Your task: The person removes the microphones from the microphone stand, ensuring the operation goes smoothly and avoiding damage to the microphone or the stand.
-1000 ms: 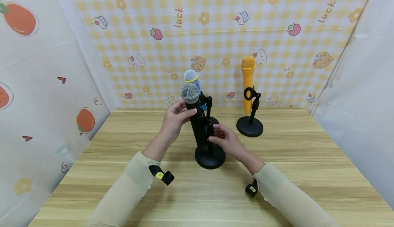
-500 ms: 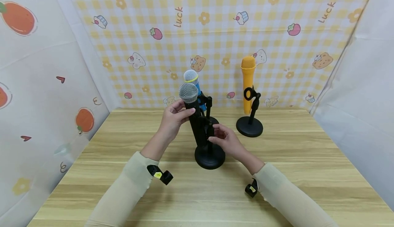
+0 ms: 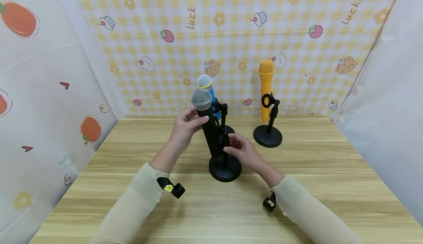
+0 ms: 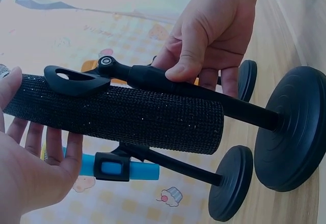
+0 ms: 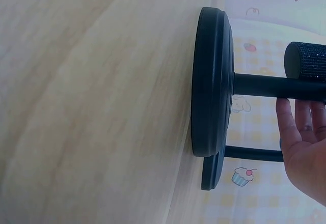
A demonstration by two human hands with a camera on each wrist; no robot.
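My left hand grips a black microphone with a silver mesh head, thumb on one side and fingers on the other. Its handle glitters in the left wrist view and leans slightly, lower end above the stand's round base. With thumb and fingers, my right hand pinches the upright of a black desk stand. The stand's clip overlaps the handle's side in the left wrist view. From the right wrist camera, the fingers meet the pole below the handle's end.
Close behind, a blue microphone with a yellow ring sits in a second black stand. To the right, a yellow microphone stands upright behind a third stand. All are on a wooden table before a checked cloth.
The black microphone's head and my left hand have shifted slightly left. My right hand stays at the stand's pole.
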